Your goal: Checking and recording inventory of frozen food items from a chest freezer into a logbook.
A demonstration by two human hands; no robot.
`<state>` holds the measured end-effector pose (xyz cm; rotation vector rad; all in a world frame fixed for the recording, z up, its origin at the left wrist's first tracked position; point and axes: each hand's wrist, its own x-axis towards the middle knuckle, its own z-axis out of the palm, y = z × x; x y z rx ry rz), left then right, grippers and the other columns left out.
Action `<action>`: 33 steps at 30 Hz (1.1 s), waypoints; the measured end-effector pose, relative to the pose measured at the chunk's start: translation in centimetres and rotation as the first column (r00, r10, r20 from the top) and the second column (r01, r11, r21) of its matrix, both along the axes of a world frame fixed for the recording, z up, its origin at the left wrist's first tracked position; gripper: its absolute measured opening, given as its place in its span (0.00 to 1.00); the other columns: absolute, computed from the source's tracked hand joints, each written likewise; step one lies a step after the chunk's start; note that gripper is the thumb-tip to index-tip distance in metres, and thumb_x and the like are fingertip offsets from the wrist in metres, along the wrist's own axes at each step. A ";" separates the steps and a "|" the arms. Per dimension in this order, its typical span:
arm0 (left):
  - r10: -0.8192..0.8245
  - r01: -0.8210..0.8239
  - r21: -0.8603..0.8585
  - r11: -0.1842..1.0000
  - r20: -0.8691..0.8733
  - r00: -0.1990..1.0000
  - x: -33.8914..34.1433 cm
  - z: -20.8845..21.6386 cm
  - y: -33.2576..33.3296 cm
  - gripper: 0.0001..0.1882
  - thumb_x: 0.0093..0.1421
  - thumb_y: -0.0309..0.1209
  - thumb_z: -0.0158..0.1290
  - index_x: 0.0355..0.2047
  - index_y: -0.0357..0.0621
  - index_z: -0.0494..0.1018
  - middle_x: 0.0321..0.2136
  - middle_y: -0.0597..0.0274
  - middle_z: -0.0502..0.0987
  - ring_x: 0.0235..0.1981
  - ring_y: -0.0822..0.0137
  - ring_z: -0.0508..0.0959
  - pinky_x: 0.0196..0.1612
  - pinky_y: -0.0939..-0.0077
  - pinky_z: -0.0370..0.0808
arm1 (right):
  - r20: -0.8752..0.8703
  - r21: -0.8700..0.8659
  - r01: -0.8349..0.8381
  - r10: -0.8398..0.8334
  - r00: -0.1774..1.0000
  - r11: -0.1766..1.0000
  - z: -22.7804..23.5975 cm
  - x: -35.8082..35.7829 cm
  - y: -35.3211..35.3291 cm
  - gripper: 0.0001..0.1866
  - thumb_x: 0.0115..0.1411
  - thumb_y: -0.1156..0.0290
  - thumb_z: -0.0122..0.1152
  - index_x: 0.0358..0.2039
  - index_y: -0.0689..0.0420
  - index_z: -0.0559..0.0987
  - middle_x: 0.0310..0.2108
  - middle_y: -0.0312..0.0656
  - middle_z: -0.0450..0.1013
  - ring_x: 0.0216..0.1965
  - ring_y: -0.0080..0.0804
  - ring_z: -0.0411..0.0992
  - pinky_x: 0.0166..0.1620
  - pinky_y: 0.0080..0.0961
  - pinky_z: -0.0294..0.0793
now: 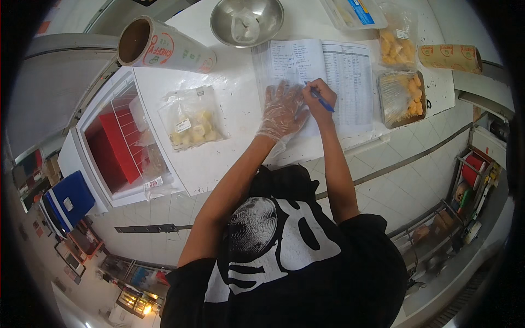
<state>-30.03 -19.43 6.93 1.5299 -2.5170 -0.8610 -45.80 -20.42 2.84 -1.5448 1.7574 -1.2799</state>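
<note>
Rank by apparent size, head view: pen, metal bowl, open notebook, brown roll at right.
1. Open notebook, partly covered
2. Metal bowl
3. Brown roll
4. Pen

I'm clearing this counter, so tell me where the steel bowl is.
In the head view, the steel bowl sits at the top, slightly left of centre, just beyond the open notebook, right of the large roll.

Two hands [284, 113] [316, 92]; one pen [325, 104]; one book [348, 82]; one bowl [221, 21].
</note>
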 end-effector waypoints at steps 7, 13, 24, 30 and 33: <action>0.031 -0.037 -0.191 0.981 -0.031 0.999 0.1 -0.8 0.4 0.32 0.59 0.48 0.58 0.62 0.51 0.72 0.64 0.58 0.70 0.68 0.43 0.62 0.66 0.39 0.54 | -0.069 -0.050 -0.010 0.007 0.998 0.999 -0.1 0.1 -0.2 0.04 0.55 0.79 0.68 0.27 0.60 0.79 0.19 0.38 0.76 0.20 0.18 0.72 0.26 0.19 0.70; 0.033 -0.041 -0.186 0.982 -0.045 0.998 0.1 -0.9 0.4 0.33 0.59 0.48 0.58 0.63 0.51 0.71 0.64 0.58 0.70 0.68 0.43 0.61 0.67 0.39 0.53 | -0.012 -0.021 -0.005 0.004 1.000 1.000 0.2 0.1 -0.1 0.04 0.55 0.78 0.68 0.27 0.60 0.79 0.19 0.38 0.76 0.21 0.19 0.73 0.26 0.19 0.70; 0.038 -0.050 -0.169 0.984 -0.072 0.997 0.1 -0.7 0.4 0.30 0.58 0.47 0.58 0.59 0.50 0.75 0.64 0.59 0.70 0.68 0.44 0.62 0.67 0.41 0.53 | -0.002 0.016 -0.003 0.003 1.000 1.000 -0.3 -0.1 0.1 0.04 0.54 0.80 0.68 0.28 0.60 0.79 0.21 0.37 0.77 0.22 0.17 0.72 0.28 0.19 0.72; 0.031 -0.032 -0.005 0.999 -0.032 0.999 0.1 0.2 0.2 0.32 0.62 0.50 0.54 0.63 0.52 0.73 0.69 0.60 0.65 0.73 0.44 0.56 0.72 0.32 0.44 | 0.021 -0.049 0.054 -0.053 0.998 0.997 0.0 -0.1 0.4 0.04 0.54 0.79 0.68 0.28 0.60 0.79 0.21 0.37 0.77 0.23 0.17 0.73 0.29 0.20 0.72; 0.040 -0.051 -0.201 0.978 -0.061 0.997 0.1 -0.6 0.5 0.30 0.58 0.48 0.58 0.59 0.51 0.75 0.64 0.60 0.70 0.68 0.44 0.62 0.67 0.40 0.53 | 0.019 -0.032 0.048 -0.048 0.999 0.998 0.3 0.0 0.2 0.04 0.54 0.78 0.69 0.28 0.60 0.79 0.21 0.37 0.77 0.24 0.18 0.73 0.30 0.20 0.73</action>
